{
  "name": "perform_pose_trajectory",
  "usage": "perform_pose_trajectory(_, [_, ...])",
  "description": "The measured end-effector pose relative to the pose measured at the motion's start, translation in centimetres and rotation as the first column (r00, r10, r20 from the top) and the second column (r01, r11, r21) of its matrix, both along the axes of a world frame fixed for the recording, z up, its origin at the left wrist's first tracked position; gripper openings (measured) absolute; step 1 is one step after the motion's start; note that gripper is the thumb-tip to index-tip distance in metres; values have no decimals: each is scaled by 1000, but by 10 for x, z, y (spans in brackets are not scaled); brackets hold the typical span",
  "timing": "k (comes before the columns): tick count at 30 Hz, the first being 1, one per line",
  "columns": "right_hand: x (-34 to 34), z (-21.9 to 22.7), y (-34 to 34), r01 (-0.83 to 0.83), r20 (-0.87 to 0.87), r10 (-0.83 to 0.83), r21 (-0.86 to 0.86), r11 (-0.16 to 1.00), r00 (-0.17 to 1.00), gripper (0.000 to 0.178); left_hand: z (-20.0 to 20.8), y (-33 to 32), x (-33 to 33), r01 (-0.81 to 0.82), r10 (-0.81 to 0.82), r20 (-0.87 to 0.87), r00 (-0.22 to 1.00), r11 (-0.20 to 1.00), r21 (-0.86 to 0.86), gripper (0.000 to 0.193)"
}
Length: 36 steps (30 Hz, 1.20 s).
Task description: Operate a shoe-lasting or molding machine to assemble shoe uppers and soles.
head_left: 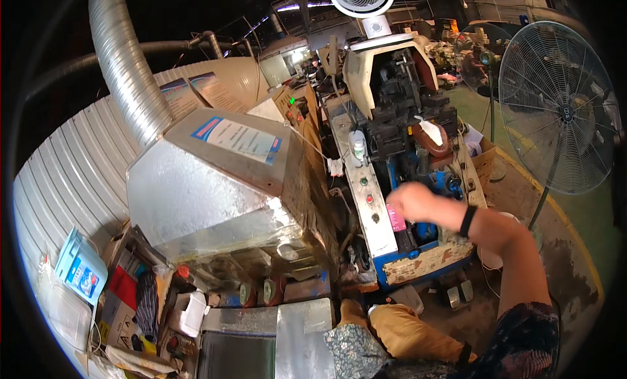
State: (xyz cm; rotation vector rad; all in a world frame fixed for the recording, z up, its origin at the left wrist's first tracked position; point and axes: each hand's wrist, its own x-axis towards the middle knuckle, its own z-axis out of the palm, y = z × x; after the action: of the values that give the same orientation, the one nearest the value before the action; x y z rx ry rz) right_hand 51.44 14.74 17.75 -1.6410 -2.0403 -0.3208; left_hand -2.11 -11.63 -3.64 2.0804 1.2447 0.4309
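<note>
My right hand [417, 202], a black band at its wrist, reaches in over the near part of a blue-and-white machine. It is blurred and looks curled closed. What it holds, if anything, is hidden. Right against its fingers is a pink card or label [396, 219], on the edge of the machine's white panel [366, 183]; whether the fingers grip it is unclear. Further back, a brown shoe upper [431, 142] with a white piece on top sits at the machine's black clamps [392, 134]. My left hand is out of view.
A metal oven-like hood [202, 176] with a duct [124, 59] fills the left, shoes [271, 291] at its lower opening. A large standing fan [563, 111] is at the right. Pedals [460, 293] lie below the machine. A blue bucket [81, 268] is far left.
</note>
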Motion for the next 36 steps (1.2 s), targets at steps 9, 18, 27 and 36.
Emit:
perform_pose_trajectory(9, [110, 101, 40, 760, -124, -835, -361, 541, 535, 77, -86, 12, 7, -103, 11, 244, 970, 926, 364, 19])
perform_pose_trajectory(18, [156, 74, 42, 717, -218, -742, -195, 670, 634, 85, 14, 11, 46, -191, 141, 226, 964, 957, 218, 17])
perform_pose_trajectory(27, [132, 77, 41, 706, -195, -754, -264, 657, 628, 83, 6, -4, 30, -134, 96, 214, 972, 976, 173, 23])
perform_pose_trajectory(36, [140, 39, 10, 821, -82, -820, -35, 571, 567, 67, 8, 12, 40, -107, 54, 239, 969, 971, 213, 20])
